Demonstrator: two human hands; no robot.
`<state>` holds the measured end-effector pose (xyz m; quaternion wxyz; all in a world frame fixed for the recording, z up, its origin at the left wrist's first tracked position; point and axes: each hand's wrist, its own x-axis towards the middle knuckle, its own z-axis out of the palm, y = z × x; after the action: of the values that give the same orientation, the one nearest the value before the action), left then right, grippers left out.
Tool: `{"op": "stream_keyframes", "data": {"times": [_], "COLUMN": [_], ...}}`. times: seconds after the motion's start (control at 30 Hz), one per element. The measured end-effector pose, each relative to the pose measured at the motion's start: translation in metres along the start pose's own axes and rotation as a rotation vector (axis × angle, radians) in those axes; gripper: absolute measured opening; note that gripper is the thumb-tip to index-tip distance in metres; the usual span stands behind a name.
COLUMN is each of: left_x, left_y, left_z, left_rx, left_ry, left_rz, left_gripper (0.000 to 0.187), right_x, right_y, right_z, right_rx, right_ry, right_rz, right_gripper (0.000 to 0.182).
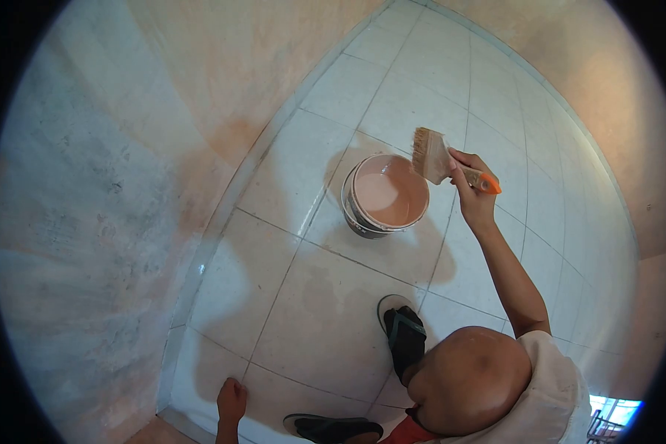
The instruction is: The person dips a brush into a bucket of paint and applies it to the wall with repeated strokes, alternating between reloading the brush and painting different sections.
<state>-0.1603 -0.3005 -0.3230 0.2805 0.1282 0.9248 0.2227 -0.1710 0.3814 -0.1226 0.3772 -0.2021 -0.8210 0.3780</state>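
My right hand (475, 185) grips a wide paintbrush (462, 169) by its handle, which ends in an orange tip. The brush's bristles, coated in paint, point left and sit just above the right rim of a round paint bucket (354, 194). Pinkish-beige paint (385, 194) fills part of the bucket, and a wire handle hangs down its left side. At the lower left, my left hand (231, 399) is closed in a loose fist, with nothing visible in it, apart from the bucket and near the wall's foot.
A wall (126, 222) with patchy pinkish paint rises on the left; another wall (584, 74) stands at the right. Light square tiles (333, 288) cover the floor. My bent knee (473, 377) and sandaled feet (405, 337) are close below the bucket.
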Motion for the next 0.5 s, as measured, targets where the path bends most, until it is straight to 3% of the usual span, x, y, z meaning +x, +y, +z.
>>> {"op": "stream_keyframes", "data": {"times": [0.5], "left_x": [-0.003], "left_y": [0.007], "left_z": [-0.002], "left_rx": [0.040], "left_ry": [0.003], "left_rz": [0.005], "left_gripper": [0.017], "right_x": [-0.008], "right_y": [0.021], "right_z": [0.058], "right_rx": [0.151], "right_ry": [0.035], "right_rz": [-0.052], "right_gripper": [0.030]}}
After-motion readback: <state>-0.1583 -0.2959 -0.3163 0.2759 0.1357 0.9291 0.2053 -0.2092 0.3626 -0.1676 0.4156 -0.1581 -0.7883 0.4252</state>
